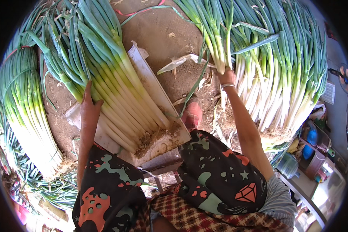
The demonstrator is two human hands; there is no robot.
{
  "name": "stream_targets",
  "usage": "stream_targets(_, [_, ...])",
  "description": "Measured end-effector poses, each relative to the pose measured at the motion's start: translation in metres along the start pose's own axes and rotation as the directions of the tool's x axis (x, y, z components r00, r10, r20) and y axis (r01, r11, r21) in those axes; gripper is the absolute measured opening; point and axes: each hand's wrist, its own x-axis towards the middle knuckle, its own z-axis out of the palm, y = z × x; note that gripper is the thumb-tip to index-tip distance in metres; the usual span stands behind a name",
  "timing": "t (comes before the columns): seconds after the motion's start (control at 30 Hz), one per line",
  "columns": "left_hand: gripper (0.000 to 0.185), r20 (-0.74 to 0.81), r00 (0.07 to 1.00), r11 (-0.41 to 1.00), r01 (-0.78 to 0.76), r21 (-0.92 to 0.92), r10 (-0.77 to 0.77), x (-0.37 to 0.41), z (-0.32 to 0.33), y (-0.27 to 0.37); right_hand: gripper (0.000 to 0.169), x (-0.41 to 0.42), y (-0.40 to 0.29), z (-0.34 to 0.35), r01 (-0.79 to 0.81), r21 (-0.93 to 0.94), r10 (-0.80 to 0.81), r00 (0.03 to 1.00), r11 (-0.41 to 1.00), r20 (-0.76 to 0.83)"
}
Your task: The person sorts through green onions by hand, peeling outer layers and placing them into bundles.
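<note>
A thick row of long green onions (119,95) lies before me in a shallow white tray (159,90), roots towards me and green leaves pointing away. My left hand (90,108) rests against the left side of this row, thumb and forefinger spread. On the right, my right hand (227,78), with a bangle at the wrist, grips a few green onion stalks (217,49) by their pale lower part. Its fingers are partly hidden. Just beyond that hand is a large pile of green onions (272,87) with white stems and tangled roots.
At the left lies a tied bundle of green onions (26,107). A dry leaf (179,63) and a red string (139,13) are on the dirt floor (162,34). My pink shoe (192,113) is beside the tray. A water jug (288,165) and a fan (344,76) are far right.
</note>
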Motion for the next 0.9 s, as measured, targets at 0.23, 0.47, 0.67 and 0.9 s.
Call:
stream_targets(0.23, [0.083, -0.016, 0.999, 0.999, -0.035, -0.024, 0.035, 0.000, 0.001, -0.010, 0.028, -0.029, -0.021, -0.038, -0.188, 0.864, -0.118, 0.955, 0.467, 0.272])
stream_targets(0.47, [0.083, -0.043, 0.994, 0.995, -0.098, -0.023, 0.097, -0.001, 0.003, 0.005, 0.047, -0.091, -0.092, -0.113, -0.269, 0.962, -0.434, 0.862, 0.048, 0.263])
stream_targets(0.67, [0.083, -0.094, 0.989, 0.991, -0.110, 0.075, 0.116, -0.009, -0.007, -0.020, 0.048, -0.152, -0.179, -0.126, -0.044, 0.998, -0.602, 0.795, 0.054, 0.067])
stream_targets(0.9, [0.079, -0.087, 0.990, 0.994, -0.105, 0.023, 0.107, -0.001, 0.004, -0.007, 0.042, -0.223, -0.238, -0.008, 0.255, 0.929, -0.763, 0.645, 0.267, 0.042])
